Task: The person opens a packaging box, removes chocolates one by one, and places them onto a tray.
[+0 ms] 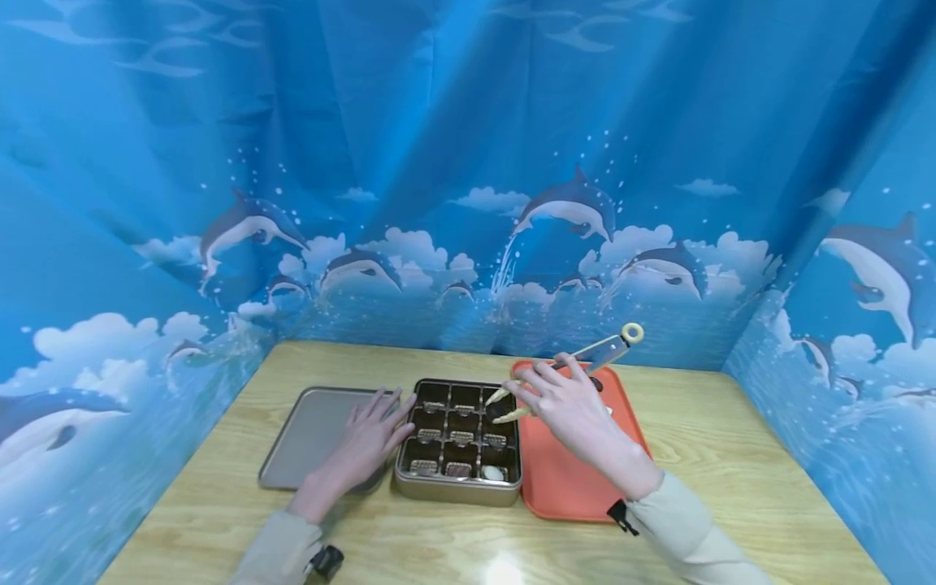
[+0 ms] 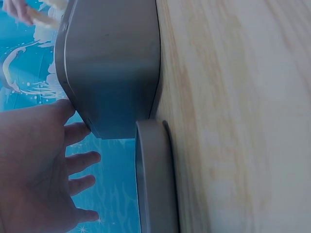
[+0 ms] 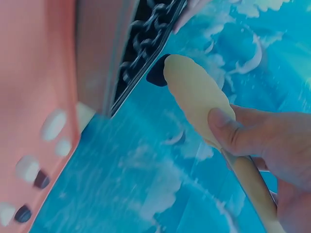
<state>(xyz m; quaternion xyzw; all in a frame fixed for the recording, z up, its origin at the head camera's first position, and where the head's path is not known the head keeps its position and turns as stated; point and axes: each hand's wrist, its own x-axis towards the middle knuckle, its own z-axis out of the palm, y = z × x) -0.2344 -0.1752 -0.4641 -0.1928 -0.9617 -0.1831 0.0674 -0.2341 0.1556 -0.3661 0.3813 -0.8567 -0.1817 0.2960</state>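
Observation:
My right hand (image 1: pixel 574 410) grips a pair of tongs (image 1: pixel 608 353) with cream scalloped tips. Between those tips is a small dark piece (image 3: pixel 158 73), held over the back right compartment of a metal tin (image 1: pixel 457 491). The tin is split into several compartments, and a white pebble-like piece (image 1: pixel 493 473) lies in the front right one. What the other compartments hold is hard to tell. With fingers spread, my left hand (image 1: pixel 369 439) touches the tin's left side; in the left wrist view its thumb and a finger meet the tin's rim.
Left of the tin lies a flat grey metal lid (image 1: pixel 314 439), partly under my left forearm. An orange tray (image 1: pixel 570 483) sits against the tin's right side, with several white pieces (image 3: pixel 53 125) and dark pieces (image 3: pixel 42 179) on it. A blue dolphin-print curtain (image 1: pixel 468 162) stands behind the table.

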